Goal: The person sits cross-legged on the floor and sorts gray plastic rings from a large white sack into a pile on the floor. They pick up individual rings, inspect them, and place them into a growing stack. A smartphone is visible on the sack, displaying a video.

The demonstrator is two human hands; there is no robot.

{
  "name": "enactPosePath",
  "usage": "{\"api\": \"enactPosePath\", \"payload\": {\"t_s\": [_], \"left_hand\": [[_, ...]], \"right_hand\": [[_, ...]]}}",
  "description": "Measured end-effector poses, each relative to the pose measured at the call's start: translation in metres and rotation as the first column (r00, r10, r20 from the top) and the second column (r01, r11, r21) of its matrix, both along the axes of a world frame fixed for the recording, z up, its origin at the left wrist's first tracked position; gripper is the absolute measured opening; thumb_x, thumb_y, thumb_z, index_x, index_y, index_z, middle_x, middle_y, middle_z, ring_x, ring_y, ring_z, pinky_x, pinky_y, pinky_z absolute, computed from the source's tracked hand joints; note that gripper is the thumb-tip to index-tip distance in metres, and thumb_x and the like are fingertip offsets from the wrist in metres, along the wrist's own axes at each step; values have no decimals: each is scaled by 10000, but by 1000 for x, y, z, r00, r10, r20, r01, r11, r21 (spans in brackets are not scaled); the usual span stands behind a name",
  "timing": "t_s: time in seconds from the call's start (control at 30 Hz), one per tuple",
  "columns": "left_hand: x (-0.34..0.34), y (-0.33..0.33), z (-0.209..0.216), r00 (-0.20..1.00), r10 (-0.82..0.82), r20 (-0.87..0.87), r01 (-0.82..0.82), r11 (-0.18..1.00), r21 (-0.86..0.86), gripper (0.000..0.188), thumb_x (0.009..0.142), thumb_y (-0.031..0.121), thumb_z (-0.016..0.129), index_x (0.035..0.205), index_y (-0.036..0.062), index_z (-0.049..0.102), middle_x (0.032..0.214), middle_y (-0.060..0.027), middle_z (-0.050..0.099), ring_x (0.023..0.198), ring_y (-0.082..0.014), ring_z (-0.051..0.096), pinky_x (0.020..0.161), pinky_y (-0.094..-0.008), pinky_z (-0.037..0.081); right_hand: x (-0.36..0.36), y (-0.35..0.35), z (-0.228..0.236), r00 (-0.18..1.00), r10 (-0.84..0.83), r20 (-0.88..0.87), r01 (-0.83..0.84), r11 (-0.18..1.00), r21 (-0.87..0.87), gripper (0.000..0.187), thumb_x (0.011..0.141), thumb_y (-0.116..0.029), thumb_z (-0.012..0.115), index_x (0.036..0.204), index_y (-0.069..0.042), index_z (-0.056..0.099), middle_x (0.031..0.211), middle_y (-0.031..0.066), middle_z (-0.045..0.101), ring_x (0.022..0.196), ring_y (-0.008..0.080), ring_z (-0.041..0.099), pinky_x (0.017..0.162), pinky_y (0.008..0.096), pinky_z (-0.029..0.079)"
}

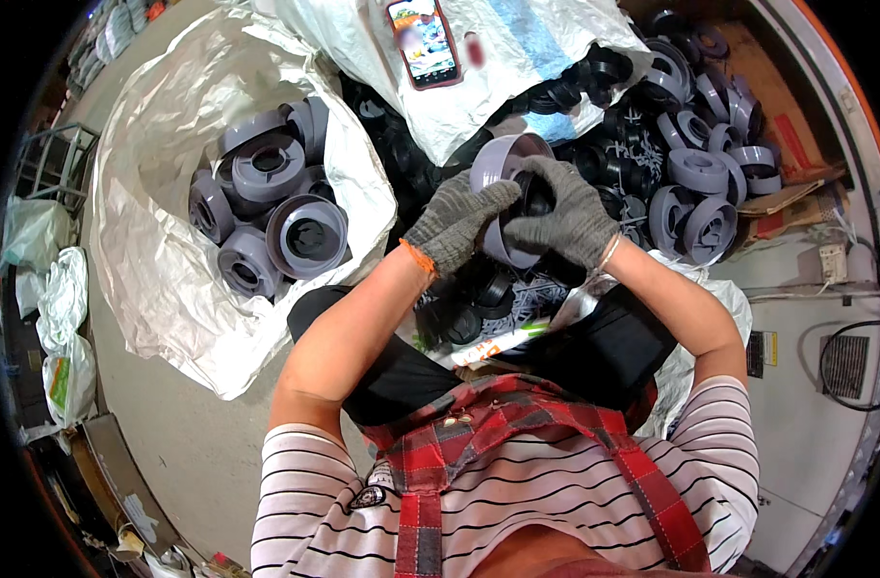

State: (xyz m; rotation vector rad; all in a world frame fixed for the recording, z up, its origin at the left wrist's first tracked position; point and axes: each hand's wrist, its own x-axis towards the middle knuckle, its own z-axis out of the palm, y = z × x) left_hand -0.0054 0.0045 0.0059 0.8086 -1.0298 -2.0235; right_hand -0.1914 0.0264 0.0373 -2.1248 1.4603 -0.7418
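Observation:
In front of my lap, a grey plastic ring-shaped part (pixel 503 166) is tilted on its side between my two gloved hands. My left hand (pixel 459 220), in a dark grey knit glove with an orange cuff, is closed on its left side. Fingers curled, my right hand (pixel 570 214) grips it from the right. A black round plastic piece (pixel 534 196) shows inside the opening, by my right fingers; how far it sits in the ring is hidden. Below my hands lie loose black round pieces (pixel 495 291) and thin grey plastic sprues (pixel 534 297).
To the left stands an open white woven sack (pixel 146 226) holding several grey round parts (pixel 305 236). More grey parts (pixel 698 171) are piled at the right, beside cardboard (pixel 791 207). A phone (pixel 423 43) lies on a white sack (pixel 503 58) ahead.

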Motion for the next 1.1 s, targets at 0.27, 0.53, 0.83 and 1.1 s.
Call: {"api": "enactPosePath", "payload": {"t_s": [0.27,0.53,0.83,1.1], "left_hand": [[-4,0,-3,976,161,149,-114,952,-283,473,831,161,670,1241,5,492,1096,-97,602,940,-169,596,798,-295,514],[-1,7,6,980,140,145,-96,956,-278,603,798,163,694,1322,15,433,1107,-72,598,944,-171,577,809,-305,498],[76,-40,40,160,985,67,-618,153,-771,786,835,150,668,1422,-10,170,1062,-172,589,850,-212,615,739,-329,522],[45,-49,-9,502,862,70,-623,416,-663,798,813,13,673,1435,-12,174,1329,-177,409,1189,-238,448,1009,-338,357]], "right_hand": [[-5,-11,-22,851,-222,475,-144,773,618,563,840,-561,585,1034,-33,550,588,71,560,445,153,522,383,290,407],[-2,-9,-30,835,-207,510,-231,710,666,499,867,-541,554,894,-44,591,593,87,603,459,195,579,383,282,403],[-124,-15,-25,771,-552,-319,596,801,55,833,753,-474,688,1332,21,348,1169,237,557,1075,366,557,925,380,435],[-291,-4,-50,406,-829,-383,887,459,-53,1053,584,-557,752,1348,51,357,1372,265,396,1289,325,398,1053,373,332]]}}
